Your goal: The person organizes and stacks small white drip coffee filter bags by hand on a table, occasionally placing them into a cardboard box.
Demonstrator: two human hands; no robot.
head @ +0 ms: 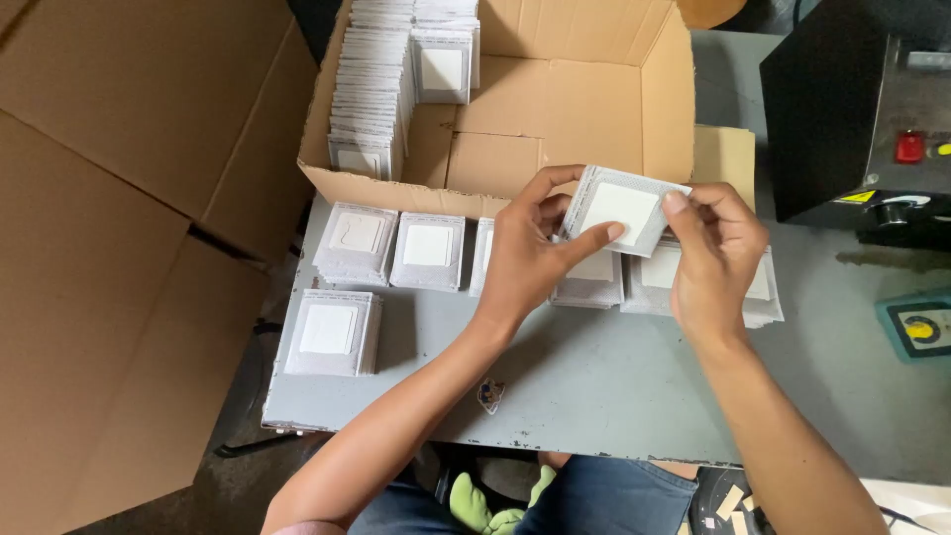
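Observation:
Both hands hold one flat clear packet with a white square pad inside (622,208), lifted above the grey table (594,376). My left hand (530,253) pinches its left and lower edge with thumb and fingers. My right hand (715,253) grips its right edge. Under the hands lie more stacks of the same packets (594,282), partly hidden. Other stacks sit to the left: two side by side (428,250) and one nearer the table's front left (332,332).
An open cardboard box (555,109) stands at the table's far edge, with rows of packets (381,84) standing in its left part. A black machine with a red switch (872,119) is at right. Flat cardboard sheets (109,248) lean at left.

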